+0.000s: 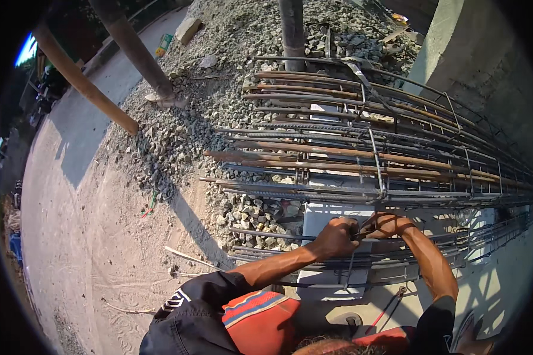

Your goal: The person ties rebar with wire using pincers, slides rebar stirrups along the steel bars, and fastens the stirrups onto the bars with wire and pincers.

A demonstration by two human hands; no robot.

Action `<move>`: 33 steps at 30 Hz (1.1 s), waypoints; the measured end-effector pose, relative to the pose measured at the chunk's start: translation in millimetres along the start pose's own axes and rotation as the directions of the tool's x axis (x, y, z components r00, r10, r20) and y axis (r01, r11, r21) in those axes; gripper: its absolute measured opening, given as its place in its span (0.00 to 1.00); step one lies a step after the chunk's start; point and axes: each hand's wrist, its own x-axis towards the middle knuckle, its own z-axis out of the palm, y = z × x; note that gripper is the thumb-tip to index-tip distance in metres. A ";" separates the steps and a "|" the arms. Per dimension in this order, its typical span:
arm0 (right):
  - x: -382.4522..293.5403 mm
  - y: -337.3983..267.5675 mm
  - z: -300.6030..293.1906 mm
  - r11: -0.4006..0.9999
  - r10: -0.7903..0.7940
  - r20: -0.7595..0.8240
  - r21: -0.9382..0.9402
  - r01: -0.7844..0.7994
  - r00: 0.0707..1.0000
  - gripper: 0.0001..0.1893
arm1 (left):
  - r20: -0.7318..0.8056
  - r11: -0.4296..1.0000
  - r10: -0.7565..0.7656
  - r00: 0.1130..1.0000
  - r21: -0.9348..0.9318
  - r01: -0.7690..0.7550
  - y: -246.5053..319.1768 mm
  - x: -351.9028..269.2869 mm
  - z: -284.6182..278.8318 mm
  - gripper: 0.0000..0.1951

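Observation:
My left hand (336,237) and my right hand (386,225) meet at the upper edge of a rebar cage (288,253) that lies across in front of me. The fingers of both are curled close together around a bar and a stirrup; whether they pinch a thin wire between them cannot be made out. Under the cage a pale block (320,217) shows. Just beyond my hands lies a larger stack of rebar cages (337,159), some bars rusty brown, others grey, with stirrups around them. A tool with red handles (384,310) rests on the ground below the cage.
Gravel (182,120) is heaped beyond and left of the bars. Several poles, one brown (89,88), stand at the upper left. A concrete column (439,49) rises at the upper right. A yellow-green object (164,45) lies near the road. Part of a foot shows at the lower right.

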 end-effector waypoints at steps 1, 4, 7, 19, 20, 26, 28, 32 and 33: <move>6.3 49.9 28.4 0.943 -0.300 -0.178 -0.202 0.263 0.937 0.19 | 0.086 0.999 -0.029 0.996 -0.026 0.031 9.7 4.3 0.6 0.12; -0.5 36.1 28.8 0.987 -0.159 -0.230 -0.043 0.154 0.960 0.16 | 0.031 0.999 -0.027 0.999 0.020 0.026 8.8 9.9 15.0 0.09; 16.0 8.8 19.2 0.997 -0.070 -0.154 -0.035 0.065 0.986 0.19 | -0.076 0.998 -0.003 0.997 0.058 0.007 -11.2 1.6 5.6 0.09; 27.3 -26.4 23.4 0.990 -0.124 -0.461 -0.113 0.080 0.879 0.16 | -0.027 1.000 0.024 0.999 -0.006 -0.024 -19.2 -4.6 -2.4 0.12; 26.6 -31.8 20.8 0.982 -0.006 -0.378 -0.177 -0.066 0.926 0.16 | 0.042 0.999 -0.015 0.999 -0.036 0.016 -36.2 -7.3 -5.9 0.12; -10.0 -27.4 33.5 0.985 0.111 -0.585 -0.043 -0.168 0.803 0.17 | 0.189 0.979 0.194 0.963 -0.102 -0.178 -23.6 2.2 -6.7 0.05; -29.0 -54.6 29.4 0.967 0.251 -0.527 0.173 -0.187 0.812 0.16 | 0.120 0.981 0.188 0.975 -0.065 -0.181 -5.6 0.1 -8.5 0.05; -23.0 -59.4 63.1 0.969 0.214 -0.673 0.237 -0.067 0.708 0.15 | 0.082 0.989 0.129 0.988 -0.083 -0.122 -10.8 -4.1 -11.8 0.04; -19.9 -67.7 64.8 0.971 0.200 -0.666 0.230 -0.057 0.719 0.15 | 0.068 0.991 0.117 0.991 -0.078 -0.111 -13.6 -5.2 -13.4 0.04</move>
